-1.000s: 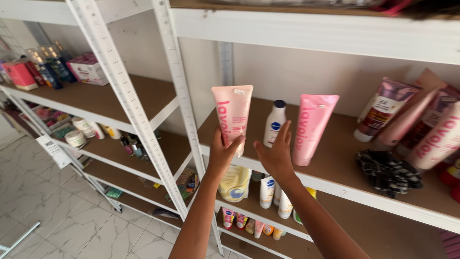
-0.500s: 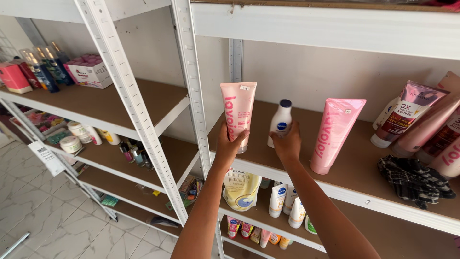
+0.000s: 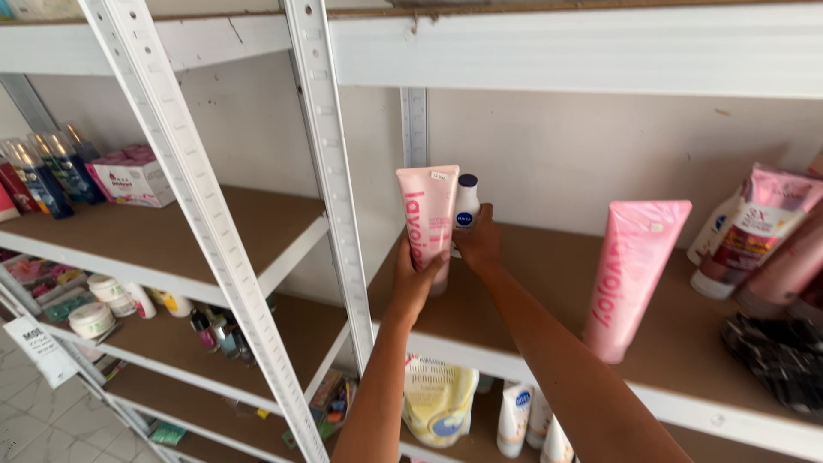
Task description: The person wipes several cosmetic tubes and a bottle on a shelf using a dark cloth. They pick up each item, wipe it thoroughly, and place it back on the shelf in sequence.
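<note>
Fingers (image 3: pixel 439 260) of left hand (image 3: pixel 416 279) wrapped round lower end of pale pink tube (image 3: pixel 428 219), thumb side across its front; tube upright, cap end down, at or just above brown shelf board (image 3: pixel 549 283), contact with board hidden by hand. Fingers (image 3: pixel 490 214) of right hand (image 3: pixel 480 244) curled about small white bottle (image 3: pixel 465 210) with dark blue cap, gripping its lower body from right side, blue cap clear above knuckles. Bottle just behind and right of tube, the two touching or nearly so; cannot tell which. Both held close to rear wall at left end of shelf, near white slotted upright (image 3: pixel 330 189).

Further right on same shelf, well apart from both hands: brighter pink tube (image 3: pixel 630 279) standing cap down, leaning slightly. Beyond it, purple and pink tubes (image 3: pixel 754 231) leaning against wall, dark folded cloth (image 3: pixel 776 356) near front edge.

Left bay: dark bottles (image 3: pixel 43 176) and pink-and-white box (image 3: pixel 129 180) on upper shelf; round jars (image 3: pixel 90 317) below. Under right shelf: yellowish pouch (image 3: pixel 437 403), small white tubes (image 3: pixel 514 420).
</note>
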